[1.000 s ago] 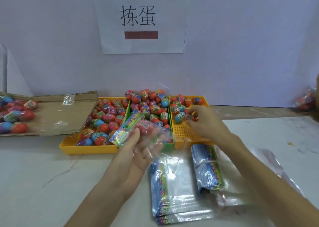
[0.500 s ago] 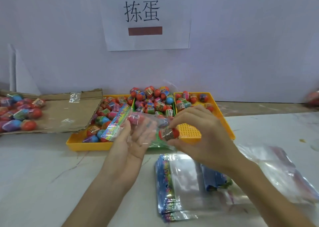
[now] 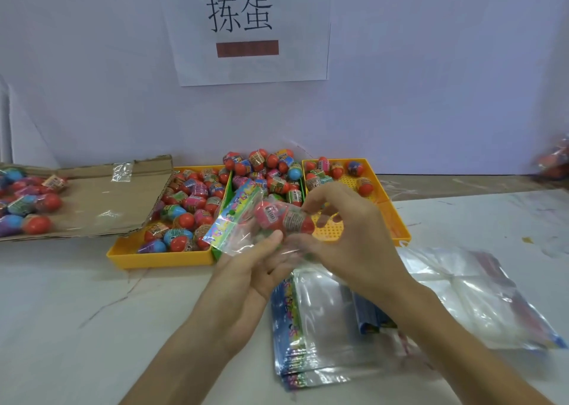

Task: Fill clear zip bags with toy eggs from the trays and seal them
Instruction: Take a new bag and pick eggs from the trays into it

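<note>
My left hand (image 3: 246,269) holds a clear zip bag (image 3: 238,223) with a colourful header strip, raised in front of the trays. Two toy eggs lie inside it, a pink-red one (image 3: 268,215) and a red one (image 3: 297,221). My right hand (image 3: 348,235) has its fingers curled at the bag's mouth, on the red egg. Behind stand a left yellow tray (image 3: 160,257) full of eggs, a green tray (image 3: 229,186) heaped with eggs, and a right yellow tray (image 3: 385,195) with only a few eggs.
A stack of empty zip bags (image 3: 308,327) lies under my right forearm, with loose clear plastic (image 3: 468,290) to its right. Flattened cardboard (image 3: 101,201) at the left carries filled bags of eggs (image 3: 24,201). More filled bags (image 3: 554,161) sit at the far right edge.
My right hand brought an egg from the right yellow tray to the bag in my left hand; that egg now sits inside the bag beside the first one.
</note>
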A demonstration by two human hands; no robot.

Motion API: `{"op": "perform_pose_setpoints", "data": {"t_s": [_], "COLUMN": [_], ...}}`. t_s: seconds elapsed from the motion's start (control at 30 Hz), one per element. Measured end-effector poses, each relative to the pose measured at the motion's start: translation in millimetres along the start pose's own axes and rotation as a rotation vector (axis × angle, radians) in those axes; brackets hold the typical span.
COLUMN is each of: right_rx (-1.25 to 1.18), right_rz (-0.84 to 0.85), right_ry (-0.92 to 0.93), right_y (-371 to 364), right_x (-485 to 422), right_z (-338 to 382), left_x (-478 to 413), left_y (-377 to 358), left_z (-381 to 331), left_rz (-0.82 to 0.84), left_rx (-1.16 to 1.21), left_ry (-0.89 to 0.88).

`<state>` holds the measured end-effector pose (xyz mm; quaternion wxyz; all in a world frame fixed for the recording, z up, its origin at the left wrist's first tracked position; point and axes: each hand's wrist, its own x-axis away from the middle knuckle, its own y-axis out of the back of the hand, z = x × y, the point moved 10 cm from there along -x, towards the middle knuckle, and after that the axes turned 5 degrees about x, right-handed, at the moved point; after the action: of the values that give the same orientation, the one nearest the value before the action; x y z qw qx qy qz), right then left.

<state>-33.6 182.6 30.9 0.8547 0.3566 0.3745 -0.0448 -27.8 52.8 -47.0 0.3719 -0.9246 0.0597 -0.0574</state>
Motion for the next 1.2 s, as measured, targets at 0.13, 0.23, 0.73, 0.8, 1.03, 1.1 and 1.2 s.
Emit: {"op": "perform_pose_setpoints", "data": {"t_s": [0.13, 0.23, 0.73, 0.8, 1.03, 1.1, 1.2], "right_rx": [-0.013, 0.000, 0.377, 0.427, 0.449, 0.380, 0.125], "right_rz": [0.089, 0.130, 0.494, 0.524, 0.503, 0.436, 0.165], "right_ry": [-0.003, -0.026, -0.414, -0.353, -0.326, -0.373, -0.431], "right_y": [-8, -10, -10, -33, -59, -41, 9], "right_x": [1, 0, -43, -48, -47, -45, -38], "right_z": [1, 2, -113, -110, -116, -116, -103], "left_x": [-2, -2, -5, -5, -2, -2, -2], "left_y": [6, 8, 16, 17, 17, 16, 14], "left_z": [6, 10, 11, 11, 9, 7, 4], "left_rz": [-0.058, -0.080, -0.130, -0.142, -0.141, -0.137, -0.108], "left_rx": [0.035, 0.059, 0.247, 0.222, 0.194, 0.201, 0.201], "left_ry": [0.041, 0.077, 0.165, 0.165, 0.162, 0.156, 0.140]}}
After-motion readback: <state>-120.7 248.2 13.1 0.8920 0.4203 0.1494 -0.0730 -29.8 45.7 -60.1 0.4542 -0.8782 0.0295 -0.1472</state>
